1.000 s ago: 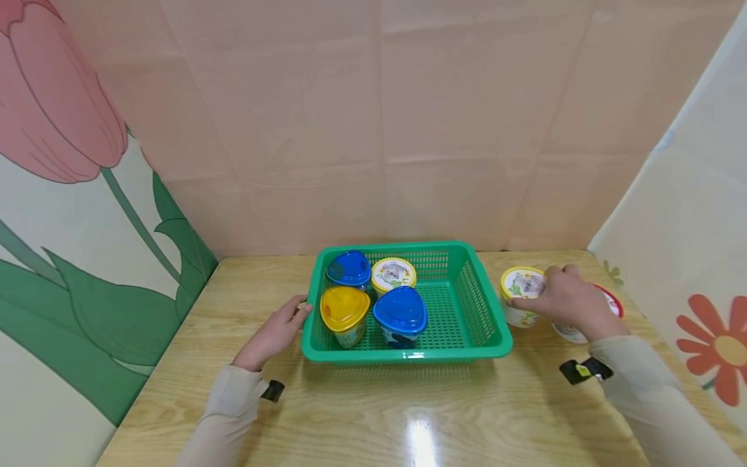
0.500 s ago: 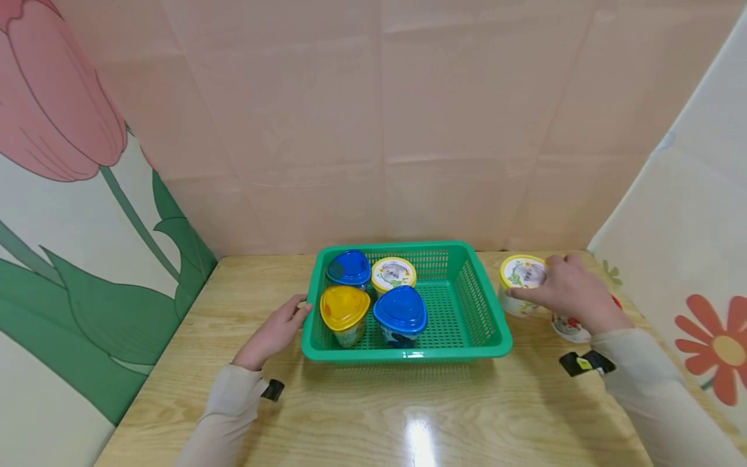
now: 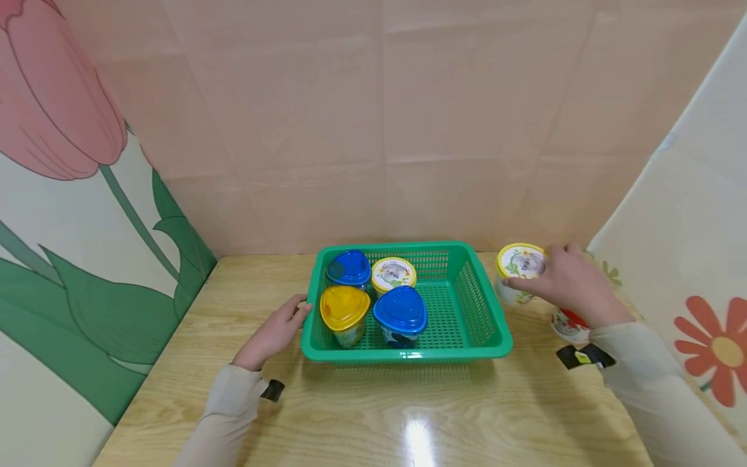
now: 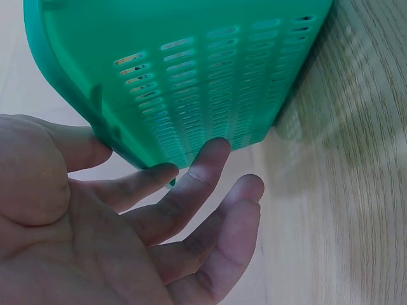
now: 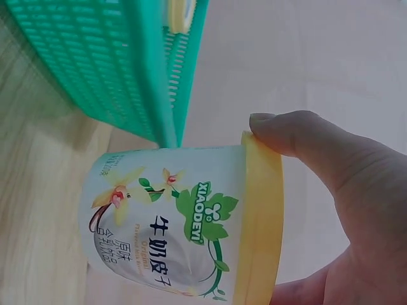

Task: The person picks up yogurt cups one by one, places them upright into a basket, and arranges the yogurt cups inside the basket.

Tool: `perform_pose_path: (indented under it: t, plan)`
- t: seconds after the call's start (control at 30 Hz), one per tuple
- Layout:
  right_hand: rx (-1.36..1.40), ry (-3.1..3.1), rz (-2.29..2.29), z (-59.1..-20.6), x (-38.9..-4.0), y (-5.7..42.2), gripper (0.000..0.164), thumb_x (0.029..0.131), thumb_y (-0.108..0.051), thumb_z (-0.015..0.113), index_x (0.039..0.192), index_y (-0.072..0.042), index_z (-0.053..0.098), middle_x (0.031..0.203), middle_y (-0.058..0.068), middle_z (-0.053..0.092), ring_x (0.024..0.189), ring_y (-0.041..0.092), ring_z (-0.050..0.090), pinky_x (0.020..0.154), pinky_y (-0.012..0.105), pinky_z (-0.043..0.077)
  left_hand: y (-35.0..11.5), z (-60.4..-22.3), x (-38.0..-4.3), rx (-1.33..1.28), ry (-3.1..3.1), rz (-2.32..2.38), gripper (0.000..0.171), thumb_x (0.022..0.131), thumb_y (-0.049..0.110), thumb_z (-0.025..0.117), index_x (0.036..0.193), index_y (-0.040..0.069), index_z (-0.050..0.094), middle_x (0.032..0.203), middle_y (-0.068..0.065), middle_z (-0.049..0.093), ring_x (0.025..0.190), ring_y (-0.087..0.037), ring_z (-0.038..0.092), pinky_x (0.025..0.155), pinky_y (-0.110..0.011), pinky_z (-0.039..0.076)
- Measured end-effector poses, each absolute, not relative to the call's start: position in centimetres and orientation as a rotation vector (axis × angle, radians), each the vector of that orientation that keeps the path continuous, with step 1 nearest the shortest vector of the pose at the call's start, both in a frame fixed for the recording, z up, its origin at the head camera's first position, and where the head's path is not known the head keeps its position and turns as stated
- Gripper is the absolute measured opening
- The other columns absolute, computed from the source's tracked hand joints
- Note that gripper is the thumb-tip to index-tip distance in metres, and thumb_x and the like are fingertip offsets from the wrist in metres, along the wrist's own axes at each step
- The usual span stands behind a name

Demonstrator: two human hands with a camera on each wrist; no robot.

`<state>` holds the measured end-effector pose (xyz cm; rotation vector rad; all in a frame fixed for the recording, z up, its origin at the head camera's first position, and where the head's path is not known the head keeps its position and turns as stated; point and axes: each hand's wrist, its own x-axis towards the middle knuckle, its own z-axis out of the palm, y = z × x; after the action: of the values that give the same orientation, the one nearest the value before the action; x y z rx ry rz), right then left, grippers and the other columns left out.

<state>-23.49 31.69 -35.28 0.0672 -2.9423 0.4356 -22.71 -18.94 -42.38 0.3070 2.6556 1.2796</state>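
My right hand [image 3: 569, 285] grips a white tub with a yellow lid [image 3: 521, 261] by the lid, thumb on the near side. In the right wrist view the tub [image 5: 165, 222] shows flower and leaf prints, held off the table beside the basket. At the basket's left end, my left hand [image 3: 277, 332] holds the rim of the green basket [image 3: 408, 355] between thumb and index finger; its other fingers [image 4: 206, 165] extend loosely by the perforated wall. Partly hidden under my right hand, a red-and-white tub [image 3: 569, 325] stands on the table.
Inside the basket's left half stand two blue-lidded cups, one at the back [image 3: 349, 267] and one in front [image 3: 401, 310], a yellow-lidded cup [image 3: 344, 307] and another white tub [image 3: 393, 275]. A pink-draped wall [image 3: 379, 162] rises behind the table [image 3: 350, 415].
My right hand has lifted the yellow-lidded tub upward and slightly left, exposing more of the red-and-white tub's side. The left hand and basket have stayed in place.
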Motion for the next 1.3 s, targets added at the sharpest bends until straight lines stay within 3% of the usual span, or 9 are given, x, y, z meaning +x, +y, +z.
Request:
perform_pose_path:
  t: [0.43,1.03,1.3]
  plan:
    - [0.042,-2.924,0.475,-33.3,-23.3,30.2,0.107,0.072,-0.079,0.068,0.122,0.013,0.047,0.112,0.032,0.043,0.076,0.037,0.050,0.049,0.037,0.041,-19.0,-42.5,-22.7,0.308,2.640,1.301,0.051,0.111,0.033,0.034,0.155,0.009,0.029,0.116,-0.012,0.065,0.109,-0.030,0.064,0.100,-0.056,0.045]
    - [0.074,-2.884,0.486,-31.6,-23.5,28.1,0.102,0.070,-0.083,0.066,0.118,0.006,0.051,0.113,0.027,0.043,0.083,0.037,0.051,0.053,0.039,0.041,-19.0,-42.8,-22.8,0.294,2.629,1.320,0.052,0.110,0.036,0.035,0.157,0.014,0.027,0.117,-0.011,0.064,0.109,-0.028,0.064,0.100,-0.055,0.045]
    - [0.124,-2.868,0.475,-31.3,-24.1,26.8,0.102,0.070,-0.080,0.069,0.117,0.009,0.054,0.107,0.026,0.049,0.091,0.036,0.046,0.058,0.038,0.039,-19.0,-42.8,-22.8,0.293,2.625,1.325,0.052,0.110,0.036,0.035,0.157,0.014,0.027,0.116,-0.010,0.064,0.109,-0.028,0.064,0.100,-0.055,0.045]
